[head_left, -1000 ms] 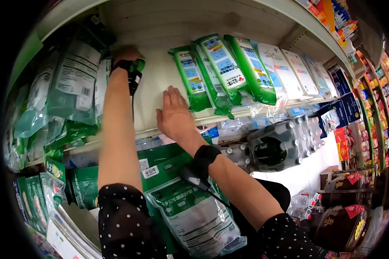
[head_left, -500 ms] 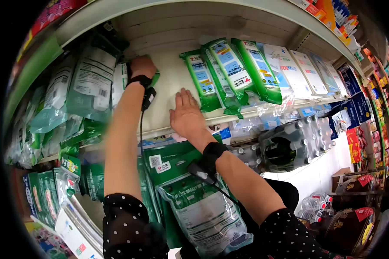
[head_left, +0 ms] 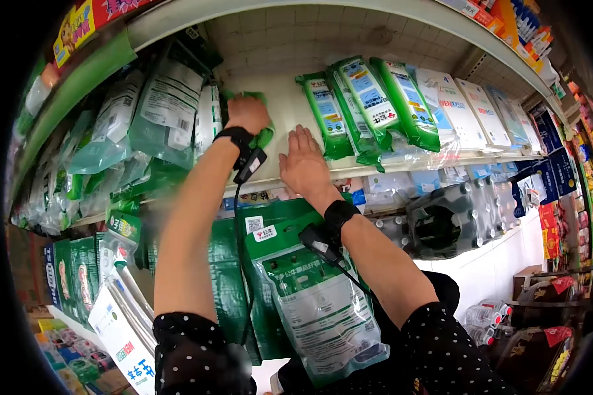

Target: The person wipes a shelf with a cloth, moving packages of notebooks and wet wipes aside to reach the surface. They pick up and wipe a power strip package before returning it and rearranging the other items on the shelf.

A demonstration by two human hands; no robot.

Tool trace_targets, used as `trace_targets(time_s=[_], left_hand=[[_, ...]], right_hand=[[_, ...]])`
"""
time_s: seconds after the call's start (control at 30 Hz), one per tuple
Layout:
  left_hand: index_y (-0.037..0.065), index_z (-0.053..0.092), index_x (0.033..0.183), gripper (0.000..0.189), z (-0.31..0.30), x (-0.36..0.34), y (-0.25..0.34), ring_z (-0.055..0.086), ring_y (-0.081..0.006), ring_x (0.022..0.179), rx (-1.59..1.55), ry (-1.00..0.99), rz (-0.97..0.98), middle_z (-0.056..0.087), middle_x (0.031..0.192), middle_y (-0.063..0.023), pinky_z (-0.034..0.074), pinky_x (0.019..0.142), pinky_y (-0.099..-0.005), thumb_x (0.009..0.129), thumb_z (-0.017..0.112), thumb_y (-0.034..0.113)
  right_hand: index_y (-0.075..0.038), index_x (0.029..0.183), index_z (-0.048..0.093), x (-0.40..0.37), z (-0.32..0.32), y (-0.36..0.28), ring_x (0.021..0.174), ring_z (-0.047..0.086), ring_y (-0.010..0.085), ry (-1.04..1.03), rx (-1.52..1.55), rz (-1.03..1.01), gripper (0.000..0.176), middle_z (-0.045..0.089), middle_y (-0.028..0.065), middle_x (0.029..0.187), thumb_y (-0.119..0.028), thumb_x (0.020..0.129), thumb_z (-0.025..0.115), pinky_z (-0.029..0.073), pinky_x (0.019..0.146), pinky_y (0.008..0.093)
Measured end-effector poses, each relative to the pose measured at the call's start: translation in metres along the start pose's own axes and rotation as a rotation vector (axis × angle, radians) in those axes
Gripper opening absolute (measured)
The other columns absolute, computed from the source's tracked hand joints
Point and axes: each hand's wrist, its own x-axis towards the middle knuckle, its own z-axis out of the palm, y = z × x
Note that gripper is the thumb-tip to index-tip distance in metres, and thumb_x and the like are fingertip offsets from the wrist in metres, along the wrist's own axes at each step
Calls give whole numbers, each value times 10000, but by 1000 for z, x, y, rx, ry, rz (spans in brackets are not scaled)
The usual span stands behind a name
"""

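My left hand [head_left: 248,113] is pressed on the pale shelf board [head_left: 280,102], its fingers bunched on a green cloth [head_left: 265,136] that shows around the hand. Just left of it stands a green-and-white packet [head_left: 208,117]. My right hand [head_left: 304,161] lies flat near the front edge of the same shelf, fingers stretched, holding nothing. Beyond its fingertips are several green packs [head_left: 326,117] with blue-and-white labels, leaning side by side. Both wrists wear black bands with small cabled devices.
Clear-and-green bags [head_left: 167,102] crowd the shelf's left end. White boxes [head_left: 451,108] stand at the right. Below hang a large green bag [head_left: 323,303] and wrapped dark bottles [head_left: 441,224]. Bound white paper [head_left: 128,336] is at lower left. The shelf above [head_left: 310,12] overhangs my hands.
My left hand has slid with the green cloth toward the shelf's front edge and slightly right, closer to my right hand. The right hand stays flat on the shelf. The view has shifted slightly.
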Motion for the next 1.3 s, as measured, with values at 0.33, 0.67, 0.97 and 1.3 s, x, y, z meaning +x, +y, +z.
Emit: trace_targets(time_s=[0.33, 0.67, 0.97, 1.3], left_hand=[[50, 581, 1197, 488, 14, 103, -27, 451, -336, 1226, -170, -144, -227, 498, 1301, -207, 352, 1003, -468, 916, 396, 403], [108, 591, 1205, 469, 63, 171, -52, 460, -320, 1229, -120, 22, -254, 498, 1321, -160, 360, 1001, -459, 908, 400, 417], [149, 607, 1200, 469, 61, 144, -52, 482, -315, 1215, -40, -98, -81, 508, 1324, -128, 377, 986, -452, 910, 384, 443], [16, 633, 1088, 455, -24, -9, -3, 578, -357, 1071, -6, -319, 41, 587, 1182, -204, 443, 916, -425, 852, 437, 352]], right_hand=[[102, 1268, 388, 1, -2, 0, 1298, 328, 386, 22, -19, -60, 537, 365, 264, 1366, -212, 850, 510, 260, 1091, 426], [105, 1287, 379, 2, -7, -3, 1319, 306, 375, -37, 4, -3, 544, 354, 266, 1379, -230, 871, 476, 251, 1101, 411], [110, 1267, 393, 5, -16, -9, 1298, 333, 387, -111, -44, 20, 532, 374, 279, 1359, -223, 863, 490, 272, 1090, 410], [83, 1271, 384, 6, 6, 7, 1304, 329, 380, -5, -93, -42, 521, 368, 260, 1372, -253, 884, 474, 281, 1090, 409]])
